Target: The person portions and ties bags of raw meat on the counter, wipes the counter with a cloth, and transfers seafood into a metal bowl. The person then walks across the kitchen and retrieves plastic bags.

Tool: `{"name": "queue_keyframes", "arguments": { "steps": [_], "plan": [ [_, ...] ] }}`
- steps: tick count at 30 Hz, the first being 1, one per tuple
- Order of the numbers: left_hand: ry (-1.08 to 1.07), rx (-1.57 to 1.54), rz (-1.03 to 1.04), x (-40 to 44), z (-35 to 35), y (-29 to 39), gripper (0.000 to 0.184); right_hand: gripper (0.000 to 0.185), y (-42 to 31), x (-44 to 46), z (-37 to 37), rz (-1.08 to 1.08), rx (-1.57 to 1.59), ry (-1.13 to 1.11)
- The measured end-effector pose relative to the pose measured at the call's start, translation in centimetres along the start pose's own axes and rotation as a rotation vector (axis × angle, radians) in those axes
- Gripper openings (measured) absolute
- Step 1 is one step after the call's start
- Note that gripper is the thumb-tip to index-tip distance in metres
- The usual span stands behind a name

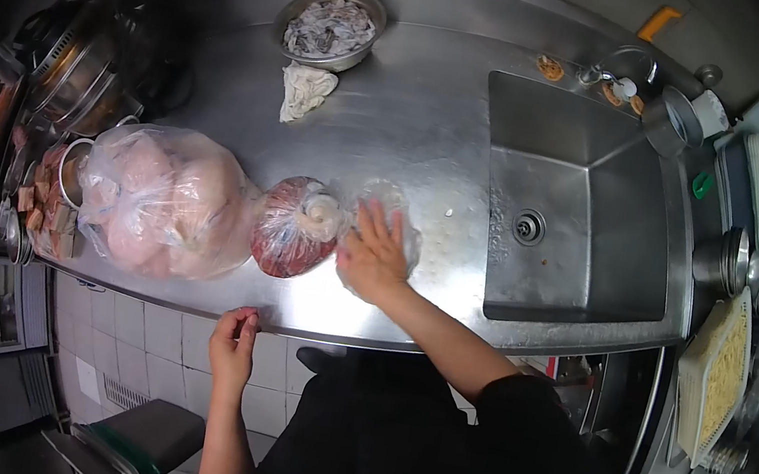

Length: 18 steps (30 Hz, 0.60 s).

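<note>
Stainless steel makes up the counter [423, 108], and on it the right hand [376, 255] lies palm down, fingers spread wide, over a flat piece of clear plastic [407, 242]; it presses or rests there without closing around anything. Just left of that plastic sits a knotted clear bag of dark red contents [283, 238], its twisted top gathered into a pale knot. Farther left is a much bigger clear bag of pale pink pieces [168, 200], bulging and close up against the red one. The left hand [234, 343] is at the counter's front edge, below the red bag, with its fingers curled in and the thumb raised near them, a narrow hold; whether it pinches anything, or touches the edge, I cannot tell. Toward the back stands a metal bowl [359, 64] of greyish, wet-looking pieces, with a crumpled whitish cloth [305, 92] just in front, and the sink [598, 205] is right of the plastic
</note>
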<state>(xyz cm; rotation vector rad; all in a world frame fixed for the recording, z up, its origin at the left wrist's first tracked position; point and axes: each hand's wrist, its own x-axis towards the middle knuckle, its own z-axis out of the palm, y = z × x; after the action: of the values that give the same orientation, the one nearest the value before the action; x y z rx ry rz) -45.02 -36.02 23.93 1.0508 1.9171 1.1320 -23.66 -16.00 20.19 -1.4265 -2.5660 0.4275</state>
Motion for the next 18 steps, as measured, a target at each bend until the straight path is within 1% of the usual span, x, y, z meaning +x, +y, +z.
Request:
{"name": "queue_keyframes", "arguments": {
  "steps": [2, 4, 5, 6, 7, 8, 9, 10, 11, 12, 13, 15, 17, 18],
  "plan": [
    [-0.012, 0.034, -0.012, -0.6, 0.6, -0.5, 0.016, 0.046, 3.9, 0.5, 0.8, 0.059, -0.076, 0.309],
    [-0.024, 0.069, -0.022, -1.8, 0.8, -1.3, 0.016, 0.045, 9.8, 2.0, -1.7, 0.189, -0.212, 0.346],
    [-0.028, 0.082, -0.020, -2.3, 0.9, -1.9, 0.015, 0.044, 13.9, 3.2, -1.3, 0.266, -0.300, 0.468],
    [-0.028, 0.093, -0.018, -2.8, 0.9, -2.1, 0.014, 0.041, 17.6, 3.8, -2.5, 0.297, -0.305, 0.510],
    [0.003, 0.011, -0.029, -3.3, 1.0, -1.8, 0.014, 0.035, 21.7, 4.9, -3.6, 0.404, -0.098, 0.444],
    [0.020, 0.002, -0.017, -3.8, 0.9, -2.0, 0.014, 0.028, 26.1, 5.3, -3.1, 0.491, -0.109, 0.427],
    [0.055, 0.008, -0.022, -4.4, 0.8, -2.3, 0.014, 0.027, 29.2, 4.8, -4.3, 0.520, -0.118, 0.442],
    [0.092, 0.018, -0.032, -4.9, 0.4, -2.7, 0.013, 0.026, 30.8, 4.8, -5.1, 0.548, -0.123, 0.452],
    [0.119, 0.013, -0.028, -5.4, 0.2, -2.9, 0.013, 0.026, 30.1, 4.4, -6.9, 0.556, -0.106, 0.484],
    [0.149, -0.028, -0.072, -6.0, 0.0, -3.2, 0.013, 0.025, 28.8, 4.0, -8.8, 0.565, -0.090, 0.511],
    [0.172, -0.071, -0.117, -6.4, 0.1, -3.4, 0.013, 0.025, 28.1, 4.7, -9.2, 0.546, -0.088, 0.511],
    [0.170, -0.085, -0.120, -6.7, 0.5, -3.7, 0.013, 0.023, 26.8, 5.0, -9.4, 0.289, -0.007, 0.710],
    [0.156, -0.095, -0.117, -6.3, 1.5, -3.6, 0.013, 0.022, 21.9, 6.5, -10.2, 0.160, 0.075, 0.735],
    [0.127, -0.085, -0.070, -5.7, 2.3, -3.2, 0.013, 0.022, 19.4, 7.9, -9.9, 0.112, 0.117, 0.740]
  ]
}}
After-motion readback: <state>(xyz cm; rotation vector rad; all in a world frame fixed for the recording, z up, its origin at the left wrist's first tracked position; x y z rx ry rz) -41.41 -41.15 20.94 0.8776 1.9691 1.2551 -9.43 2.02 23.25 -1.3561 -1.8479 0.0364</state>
